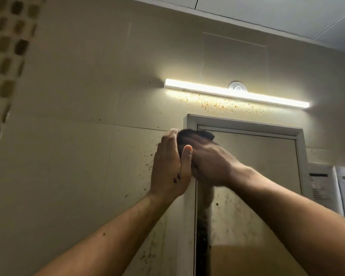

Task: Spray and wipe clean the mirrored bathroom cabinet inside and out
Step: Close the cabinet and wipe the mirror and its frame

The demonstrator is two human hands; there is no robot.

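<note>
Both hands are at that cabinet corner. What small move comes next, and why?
Probably wipe the dark cloth down the mirror: the right hand presses it at the top-left corner, the left hand braces the cabinet frame, and a dark grime streak runs below.

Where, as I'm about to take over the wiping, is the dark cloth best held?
I'd take the dark cloth at its bunched middle, from the front with a flat palm, as the right hand does. It lies pressed against the mirror, so only its front is free; the left hand blocks its left side.
</note>
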